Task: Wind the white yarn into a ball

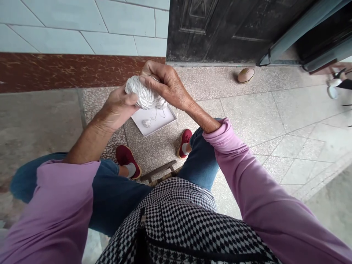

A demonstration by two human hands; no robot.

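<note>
A large ball of white yarn is held up in front of me, above the floor. My left hand grips its left side, with the thumb pressed on the front. From the right, my right hand is closed at the top of the yarn ball, fingers curled and thumb lying across the strands; whether a single strand is pinched there I cannot make out. Below, a shallow white box lid or tray lies on the floor. Inside it sits a small speckled ball with thin thread trailing from it. Another small white bundle shows just under the yarn ball.
My red shoes stand on either side of the tray on the speckled floor. A low wooden stool is under me. Ahead are a tiled wall and a dark door. A round pinkish object rests near the door.
</note>
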